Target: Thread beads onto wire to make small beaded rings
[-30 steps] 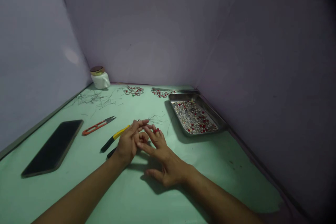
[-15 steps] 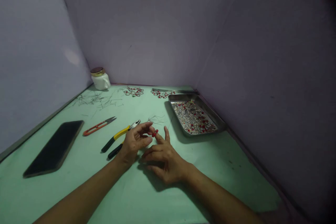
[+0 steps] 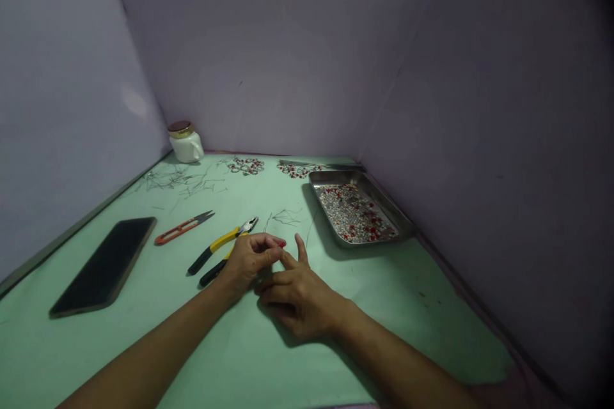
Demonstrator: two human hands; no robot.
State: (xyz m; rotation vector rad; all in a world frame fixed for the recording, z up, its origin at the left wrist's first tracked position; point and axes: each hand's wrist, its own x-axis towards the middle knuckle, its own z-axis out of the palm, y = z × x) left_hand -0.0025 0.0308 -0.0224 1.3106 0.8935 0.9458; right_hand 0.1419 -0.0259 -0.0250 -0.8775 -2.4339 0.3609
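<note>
Left hand (image 3: 248, 263) and right hand (image 3: 307, 297) meet just above the counter (image 3: 230, 358), and their fingertips cover most of a small red piece (image 3: 283, 245). Only a bit of red shows, so whether it encircles a right finger or just rests against it is hard to tell. Part of one handle of the yellow-and-black pliers (image 3: 218, 244) is hidden behind the left hand, and both forearms are cut off by the frame's lower edge.

Thumb and fingertips of the left hand are drawn together, pinching the red piece at the tip of an extended right finger. The right hand is palm down and loosely spread: the little finger is raised, the next one reaches to the left fingertips, and the others curl below, with their tips partly in shadow.

To the right, a metal tray (image 3: 386, 204) holds a layer of small pale beads (image 3: 345, 209) mixed with red ones, too fine to make out singly. At the back left, a white jar (image 3: 187, 147) wears its lid (image 3: 181, 128), which conceals any contents. Between jar and tray lie two clusters of red-beaded loops, the left one (image 3: 245, 166) near the loose wires (image 3: 173, 182), the right one (image 3: 296, 170) close to the tray.
</note>
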